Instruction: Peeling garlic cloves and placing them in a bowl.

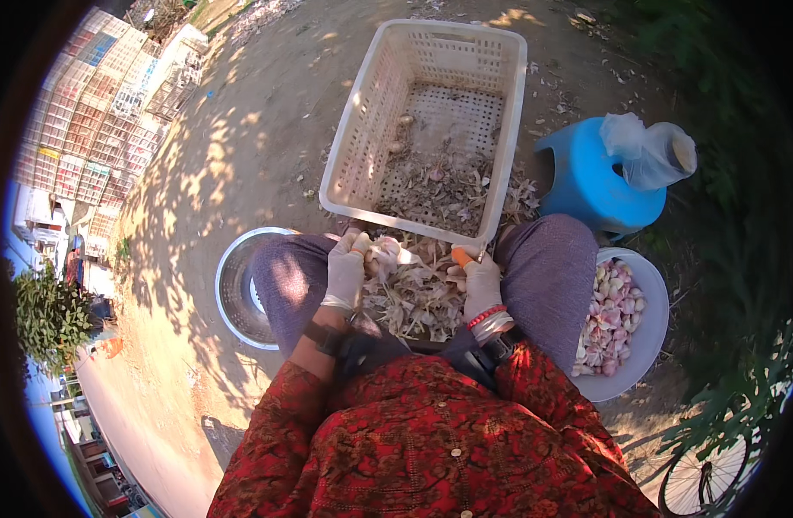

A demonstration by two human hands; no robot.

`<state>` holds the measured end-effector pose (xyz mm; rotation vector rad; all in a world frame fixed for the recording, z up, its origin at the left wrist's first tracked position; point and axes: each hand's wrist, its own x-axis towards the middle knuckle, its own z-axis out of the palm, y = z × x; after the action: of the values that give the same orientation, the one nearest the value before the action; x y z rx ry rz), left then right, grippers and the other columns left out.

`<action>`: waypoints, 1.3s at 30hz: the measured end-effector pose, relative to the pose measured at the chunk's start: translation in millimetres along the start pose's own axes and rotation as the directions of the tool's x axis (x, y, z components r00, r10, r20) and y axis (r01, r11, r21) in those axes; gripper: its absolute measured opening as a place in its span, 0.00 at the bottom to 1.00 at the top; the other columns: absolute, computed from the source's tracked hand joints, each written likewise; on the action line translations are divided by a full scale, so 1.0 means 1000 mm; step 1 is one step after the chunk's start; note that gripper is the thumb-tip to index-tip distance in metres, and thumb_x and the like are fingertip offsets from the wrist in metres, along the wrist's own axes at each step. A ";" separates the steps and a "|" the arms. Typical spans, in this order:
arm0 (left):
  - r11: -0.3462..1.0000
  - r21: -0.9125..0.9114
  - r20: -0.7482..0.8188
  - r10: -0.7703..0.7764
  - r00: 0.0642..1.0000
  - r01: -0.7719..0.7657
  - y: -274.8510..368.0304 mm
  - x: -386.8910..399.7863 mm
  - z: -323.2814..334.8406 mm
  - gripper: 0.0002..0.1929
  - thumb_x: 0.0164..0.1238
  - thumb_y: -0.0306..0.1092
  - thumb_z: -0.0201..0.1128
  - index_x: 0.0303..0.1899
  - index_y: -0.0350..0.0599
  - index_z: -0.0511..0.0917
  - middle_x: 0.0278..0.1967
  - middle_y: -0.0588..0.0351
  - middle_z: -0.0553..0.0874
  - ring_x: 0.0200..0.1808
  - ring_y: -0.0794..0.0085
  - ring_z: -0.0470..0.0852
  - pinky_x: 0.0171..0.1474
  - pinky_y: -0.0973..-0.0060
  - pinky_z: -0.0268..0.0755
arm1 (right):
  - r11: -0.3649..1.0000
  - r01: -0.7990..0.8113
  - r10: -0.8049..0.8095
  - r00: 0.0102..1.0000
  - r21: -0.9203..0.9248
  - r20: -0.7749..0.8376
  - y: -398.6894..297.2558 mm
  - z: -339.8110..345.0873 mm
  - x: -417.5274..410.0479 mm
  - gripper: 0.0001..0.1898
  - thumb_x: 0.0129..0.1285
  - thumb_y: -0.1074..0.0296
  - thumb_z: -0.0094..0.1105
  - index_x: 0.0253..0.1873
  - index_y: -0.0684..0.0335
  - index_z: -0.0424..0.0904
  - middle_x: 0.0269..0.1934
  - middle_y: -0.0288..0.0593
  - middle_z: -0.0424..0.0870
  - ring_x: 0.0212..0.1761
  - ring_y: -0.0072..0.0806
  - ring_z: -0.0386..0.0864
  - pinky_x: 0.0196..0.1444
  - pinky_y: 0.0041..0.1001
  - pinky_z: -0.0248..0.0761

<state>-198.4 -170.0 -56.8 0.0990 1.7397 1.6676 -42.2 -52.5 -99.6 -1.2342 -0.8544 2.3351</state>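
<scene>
My left hand, in a pale glove with an orange band on one finger, grips a garlic bulb with loose papery skin. Across from it, my gloved right hand has curled fingers near the front rim of a plastic crate. An orange piece shows at its fingertips, and a thin dark sliver stands beside it; whether these are a finger cover or a small tool is unclear. Between my knees, under both hands, lies a heap of garlic skins and stalk scraps.
The white perforated crate before me holds dry scraps and a few bulbs. To the right are a blue plastic stool with a clear bag and a white basin of garlic cloves. A metal basin stands left.
</scene>
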 end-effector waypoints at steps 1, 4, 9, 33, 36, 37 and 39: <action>0.999 0.028 0.036 0.028 0.999 -0.029 0.001 -0.001 -0.001 0.13 0.72 0.34 0.51 0.25 0.45 0.70 0.19 0.67 0.69 0.18 0.84 0.67 0.20 0.84 0.61 | 0.996 0.083 -0.087 0.989 -0.042 -0.122 0.001 -0.001 0.001 0.06 0.64 0.69 0.57 0.42 0.63 0.78 0.29 0.34 0.79 0.21 0.16 0.72 0.19 0.16 0.62; 0.994 0.102 0.059 0.042 0.997 -0.048 0.002 -0.007 0.001 0.11 0.72 0.34 0.51 0.28 0.45 0.72 0.20 0.66 0.70 0.18 0.84 0.67 0.22 0.84 0.61 | 0.971 0.204 -0.192 0.975 -0.120 0.111 -0.006 0.012 -0.015 0.13 0.62 0.70 0.60 0.51 0.63 0.77 0.29 0.30 0.78 0.22 0.13 0.71 0.23 0.16 0.64; 0.936 0.337 0.165 0.042 0.985 -0.096 0.002 -0.016 0.019 0.10 0.72 0.33 0.52 0.29 0.42 0.73 0.20 0.65 0.72 0.20 0.83 0.69 0.24 0.84 0.62 | 0.839 0.443 -0.326 0.875 -0.316 0.359 -0.006 0.022 -0.024 0.22 0.57 0.66 0.67 0.57 0.60 0.76 0.32 0.30 0.77 0.34 0.16 0.74 0.36 0.19 0.68; 0.726 0.504 0.345 0.327 0.880 -0.468 -0.028 -0.014 0.042 0.02 0.64 0.25 0.57 0.32 0.43 0.74 0.22 0.71 0.68 0.24 0.88 0.64 0.25 0.87 0.56 | 0.934 0.232 -0.215 0.972 -0.272 0.091 -0.007 0.017 -0.025 0.11 0.65 0.63 0.55 0.35 0.66 0.79 0.19 0.35 0.76 0.17 0.19 0.70 0.19 0.24 0.60; 0.809 0.506 0.226 0.210 0.951 -0.299 -0.033 -0.007 0.031 0.03 0.65 0.25 0.53 0.32 0.43 0.74 0.22 0.70 0.68 0.23 0.87 0.61 0.25 0.85 0.56 | 0.940 0.248 -0.227 0.967 -0.234 0.114 0.003 0.021 -0.018 0.09 0.65 0.67 0.54 0.39 0.66 0.79 0.20 0.35 0.77 0.18 0.16 0.70 0.20 0.21 0.61; 0.799 0.519 0.225 0.215 0.950 -0.303 -0.036 -0.006 0.034 0.04 0.64 0.24 0.52 0.32 0.43 0.73 0.22 0.68 0.69 0.23 0.86 0.63 0.26 0.83 0.57 | 0.947 0.258 -0.243 0.965 -0.193 0.097 0.006 0.020 -0.017 0.08 0.65 0.67 0.54 0.40 0.66 0.79 0.20 0.35 0.77 0.18 0.16 0.71 0.20 0.20 0.63; 0.867 0.384 0.198 0.258 0.946 -0.317 -0.040 -0.006 0.038 0.07 0.65 0.23 0.49 0.28 0.46 0.70 0.19 0.66 0.69 0.18 0.84 0.63 0.22 0.85 0.56 | 0.951 0.230 -0.210 0.971 -0.208 0.116 -0.014 0.022 -0.034 0.08 0.65 0.69 0.53 0.42 0.66 0.79 0.22 0.35 0.78 0.19 0.16 0.72 0.22 0.19 0.65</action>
<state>-157.8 -147.8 -86.7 0.6894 2.0158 1.4197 -41.6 -68.8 -60.2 -1.0556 -1.2439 2.1765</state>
